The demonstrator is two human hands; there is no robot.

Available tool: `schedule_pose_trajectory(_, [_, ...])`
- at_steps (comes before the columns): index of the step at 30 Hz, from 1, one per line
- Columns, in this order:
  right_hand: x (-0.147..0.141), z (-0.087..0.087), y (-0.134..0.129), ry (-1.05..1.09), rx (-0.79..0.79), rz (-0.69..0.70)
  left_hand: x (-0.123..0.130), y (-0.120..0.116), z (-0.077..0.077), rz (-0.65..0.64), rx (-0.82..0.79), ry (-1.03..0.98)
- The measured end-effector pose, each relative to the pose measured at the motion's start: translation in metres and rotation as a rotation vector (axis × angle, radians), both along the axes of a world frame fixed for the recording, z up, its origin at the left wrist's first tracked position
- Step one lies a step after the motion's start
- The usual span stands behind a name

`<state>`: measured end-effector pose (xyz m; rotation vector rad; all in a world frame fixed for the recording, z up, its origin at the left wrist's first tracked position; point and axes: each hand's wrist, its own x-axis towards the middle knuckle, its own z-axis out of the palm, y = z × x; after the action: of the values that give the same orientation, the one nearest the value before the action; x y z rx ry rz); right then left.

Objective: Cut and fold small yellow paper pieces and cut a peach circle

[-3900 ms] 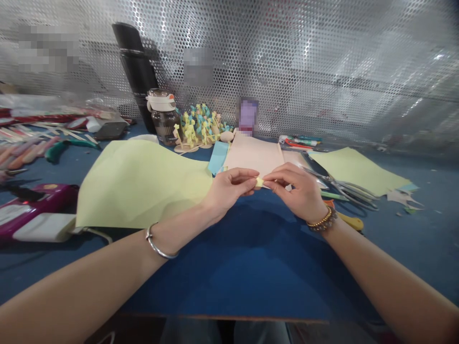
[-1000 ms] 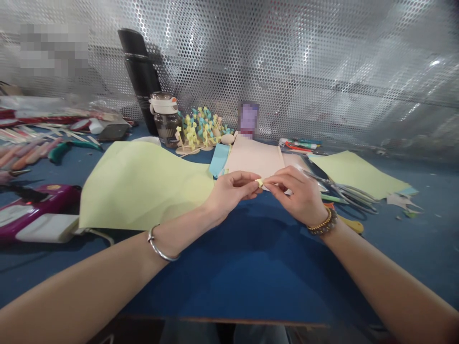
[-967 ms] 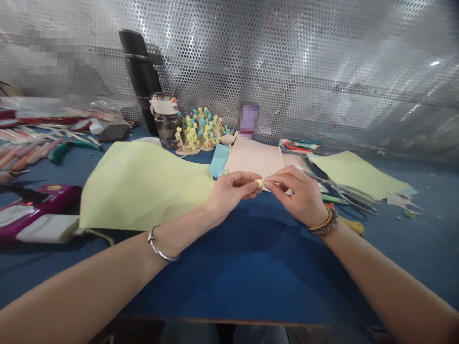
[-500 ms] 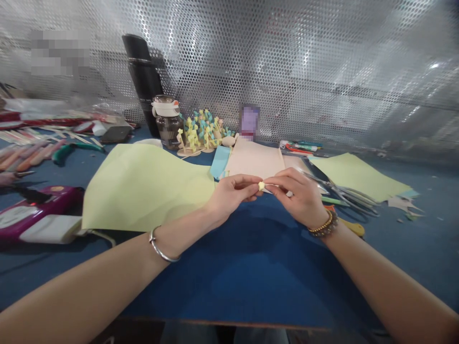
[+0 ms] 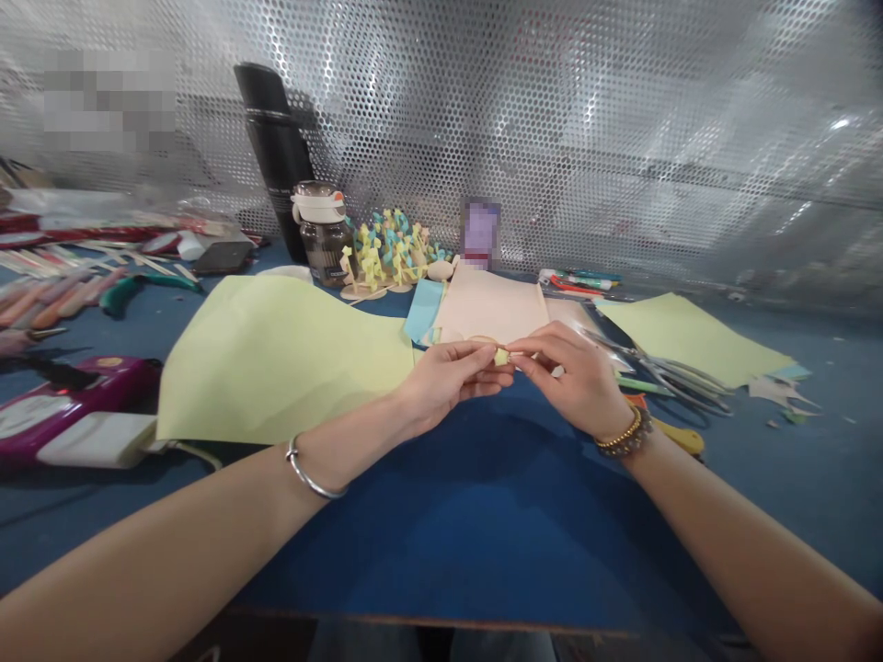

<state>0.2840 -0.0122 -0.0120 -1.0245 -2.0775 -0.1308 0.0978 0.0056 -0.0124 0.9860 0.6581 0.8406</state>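
A tiny pale yellow folded paper piece [image 5: 501, 356] is pinched between the fingertips of my left hand [image 5: 448, 377] and my right hand [image 5: 569, 372]. Both hands hover at the near edge of a peach paper sheet [image 5: 487, 313]. The piece is partly hidden by my fingers, so its shape is hard to make out. A large pale yellow-green sheet [image 5: 276, 359] lies just left of my left hand. A narrow light blue paper strip [image 5: 424, 310] sits beside the peach sheet.
Steel scissors [image 5: 682, 386] and another yellow-green sheet [image 5: 690, 336] lie to the right. Behind stand a black flask [image 5: 274, 161], a lidded jar [image 5: 322, 241] and small paper figures on wooden stands [image 5: 376, 262]. A magenta device [image 5: 83, 405] sits left, before a perforated metal screen [image 5: 552, 119].
My left hand has shifted slightly right, bringing its fingertips closer to my right hand. The yellow piece stays pinched between both hands, and the papers have not visibly moved.
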Motion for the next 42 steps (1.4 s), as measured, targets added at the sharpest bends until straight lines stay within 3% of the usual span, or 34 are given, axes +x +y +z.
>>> schedule_pose_trajectory(14, [-0.0034,0.0008,-0.0008,0.083,-0.033,0.029,0.0009,0.0007,0.0016,0.068,0.030,0.025])
schedule_pose_trajectory(24, [-0.0007,0.0015,0.0009,0.085,0.000,0.036,-0.0011,0.0028,-0.0028,0.017,0.038,-0.067])
schedule_pose_trajectory(42, [-0.0004,0.0018,-0.0006,0.002,0.096,0.029,-0.0003,0.0020,-0.0010,0.044,0.035,-0.037])
